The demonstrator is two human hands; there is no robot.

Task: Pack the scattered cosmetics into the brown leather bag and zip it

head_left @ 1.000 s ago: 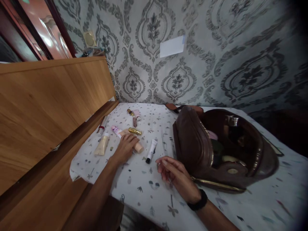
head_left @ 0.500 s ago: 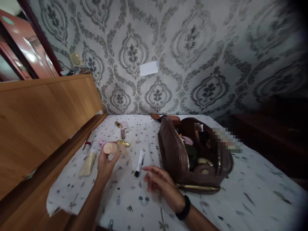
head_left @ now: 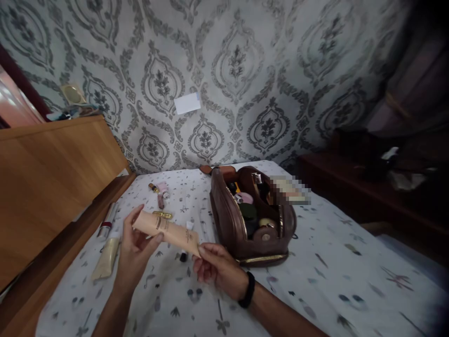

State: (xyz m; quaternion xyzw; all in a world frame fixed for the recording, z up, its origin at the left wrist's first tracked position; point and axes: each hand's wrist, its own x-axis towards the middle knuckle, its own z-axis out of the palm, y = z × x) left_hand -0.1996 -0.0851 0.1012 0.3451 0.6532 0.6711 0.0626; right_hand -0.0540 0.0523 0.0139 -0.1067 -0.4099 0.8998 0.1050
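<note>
A peach-coloured tube [head_left: 175, 235] is held lengthwise between both hands above the patterned sheet. My left hand [head_left: 137, 245] grips its left end, with the thumb on the front. My right hand [head_left: 219, 267] pinches its flat right end between thumb and fingers. Behind the tube lies a white tube with a black cap [head_left: 183, 257], partly hidden. To the right stands an open brown bag [head_left: 228, 224] with several items inside. A cream tube [head_left: 106, 258] lies left of my left hand, below a silver and red tube [head_left: 108, 221].
Beyond my left hand lie a gold tube [head_left: 163, 215], a small dark and gold item [head_left: 153, 187] and pink items [head_left: 162, 188]. A wooden board [head_left: 63, 178] borders the left side. The patterned wall rises behind.
The view has shifted right. The peach tube, earlier end-on in my left hand, is now turned sideways. My right hand has closed on its other end.
</note>
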